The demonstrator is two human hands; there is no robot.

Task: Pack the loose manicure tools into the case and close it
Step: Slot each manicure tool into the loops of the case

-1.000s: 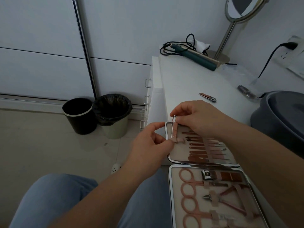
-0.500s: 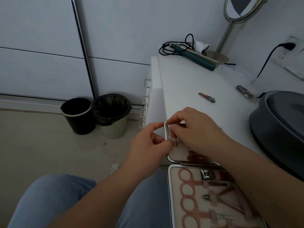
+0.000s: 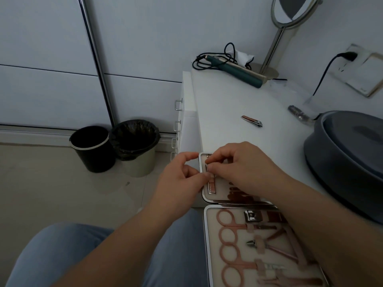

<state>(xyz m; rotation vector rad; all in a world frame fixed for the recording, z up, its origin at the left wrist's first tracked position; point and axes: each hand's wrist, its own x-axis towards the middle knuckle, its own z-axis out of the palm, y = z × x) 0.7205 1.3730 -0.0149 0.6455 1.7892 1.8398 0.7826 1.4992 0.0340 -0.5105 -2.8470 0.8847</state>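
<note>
The manicure case [image 3: 207,235] lies open at the 5 o'clock part of the view, its far half on the white tabletop [image 3: 238,96] and its near half toward the person's lap. The near half holds rose-gold scissors [image 3: 230,224] under straps, a nail clipper [image 3: 251,216] and a cuticle nipper [image 3: 275,243]. The far half holds a row of slim rose-gold implements, mostly hidden by the right forearm. A narrow flat tool [image 3: 211,181], perhaps a file, lies along the far half's 9 o'clock edge, directly beneath both hands.

The left hand [image 3: 182,181] has its fingers curled, thumb and forefinger pinching at the case's rim beside that tool. The right hand [image 3: 242,168] is curled too, its fingertips pressing and pinching the tool's upper end. Both hands meet there, almost touching.

A loose nail clipper [image 3: 251,121] lies well apart on the tabletop, toward 12 o'clock from the hands. On the floor at 9 o'clock stand a black bin [image 3: 91,150] and a bag-lined bin [image 3: 136,148].
</note>
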